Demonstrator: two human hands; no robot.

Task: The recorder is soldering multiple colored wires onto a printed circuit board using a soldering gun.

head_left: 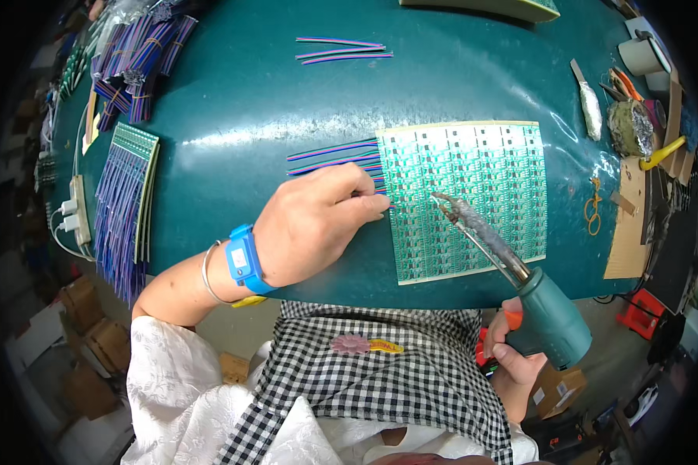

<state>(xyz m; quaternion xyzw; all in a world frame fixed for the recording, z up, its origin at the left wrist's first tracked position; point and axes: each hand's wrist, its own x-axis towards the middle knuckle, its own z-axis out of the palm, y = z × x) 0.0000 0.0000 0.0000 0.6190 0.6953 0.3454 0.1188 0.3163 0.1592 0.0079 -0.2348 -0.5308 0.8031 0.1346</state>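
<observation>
- I count one left hand [310, 225] and one right hand [517, 366].
- One soldering iron [552, 318].
- One panel [465, 167] under its tip.
- Three loose wires [341, 53] at the top.
- Two plugs [70, 223], one power strip [78, 187].
- One wristband [244, 260], one bangle [205, 271].
- One mug [636, 56].
- Several wire bundles [149, 50], too heaped for me to count.

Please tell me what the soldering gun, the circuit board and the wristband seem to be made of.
Soldering gun: body likely plastic, smooth and dull green; front tube metal, by its shine.
Circuit board: probably coated resin board, green, with printed-looking patterns.
Wristband: blue, fabric or plastic; texture too small to tell.
</observation>
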